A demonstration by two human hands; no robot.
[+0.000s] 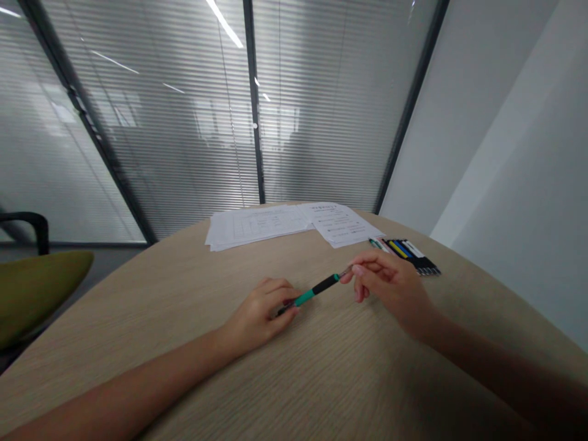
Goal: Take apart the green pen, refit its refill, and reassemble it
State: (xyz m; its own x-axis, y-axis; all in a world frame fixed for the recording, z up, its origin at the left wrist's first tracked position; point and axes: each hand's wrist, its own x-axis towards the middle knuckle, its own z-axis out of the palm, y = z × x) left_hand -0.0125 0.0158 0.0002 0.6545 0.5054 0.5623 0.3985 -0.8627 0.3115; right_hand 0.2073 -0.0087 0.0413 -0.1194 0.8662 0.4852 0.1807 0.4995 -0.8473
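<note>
The left hand (264, 309) is closed in a pinch on one pen (325, 285), with the thumb on the near side and the fingers curled over its rear end. The right hand (390, 283) grips the pen's other, metallic end between thumb and fingertips, its remaining fingers loosely curled. The pen slants between the two hands, its right end farther from the wearer, just above the surface (184, 294). It has one green section, one black grip and a small green band near the silvery tip; no brand can be read on it.

Just beyond the right hand, and partly hidden by it, lies one black pack (425, 266) with yellow, blue and white strips. Any label on it is too small to read. A slim green-and-white item (375, 244) lies at its left edge; whether it is part of the pack I cannot tell.

Farther out are the papers, in two overlapping groups. The left stack (261, 223) shows a printed grid on top; the right sheet (342, 226) carries a heading and several lines of text, too small and blurred to read. How many sheets there are in all cannot be counted.

At the left stands one chair (41, 288) with a yellow-green seat and one black armrest showing. Behind the surface are blinds (160, 122) and three dark frame bars (258, 153).
</note>
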